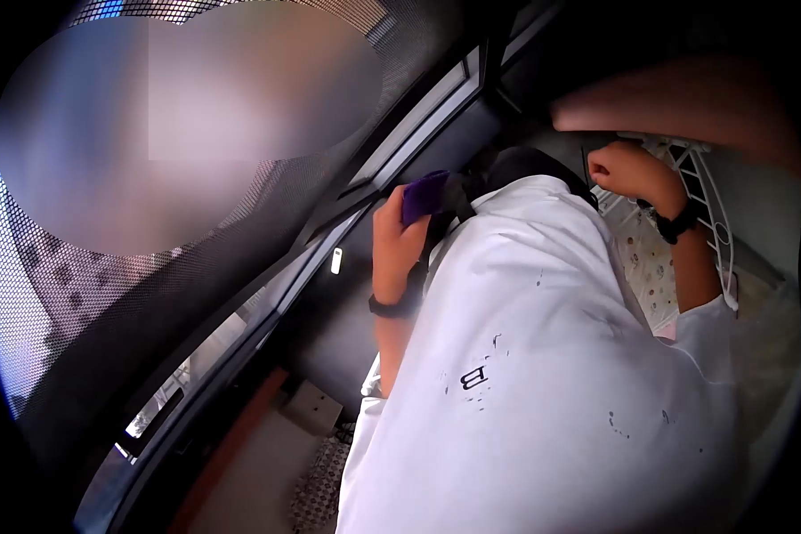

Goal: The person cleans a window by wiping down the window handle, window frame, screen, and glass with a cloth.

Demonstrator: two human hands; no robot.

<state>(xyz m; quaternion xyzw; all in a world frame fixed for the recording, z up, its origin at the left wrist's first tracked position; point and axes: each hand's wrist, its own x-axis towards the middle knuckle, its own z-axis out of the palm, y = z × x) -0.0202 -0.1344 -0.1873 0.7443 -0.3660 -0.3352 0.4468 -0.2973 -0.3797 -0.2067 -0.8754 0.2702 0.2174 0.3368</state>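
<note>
My left hand (395, 240), with a dark band at its wrist, is closed on a purple cloth-like thing (425, 198) beside dark fabric. Its exact kind I cannot make out. My right hand (630, 169) is curled closed next to a white wire rack (714, 200) and wears a black wristband (674, 221). A thin dark line shows by its fingers; whether they hold anything is hidden. Between the hands lies the front of a white T-shirt (543, 356) with a black letter and specks on it.
Dark-framed window or door rails (418, 116) and black mesh (71, 285) run along the left. Patterned light fabric (645, 267) lies by the rack. A blurred skin-toned shape (676, 102) crosses the upper right. A pale box-like thing (311, 408) sits low on the left.
</note>
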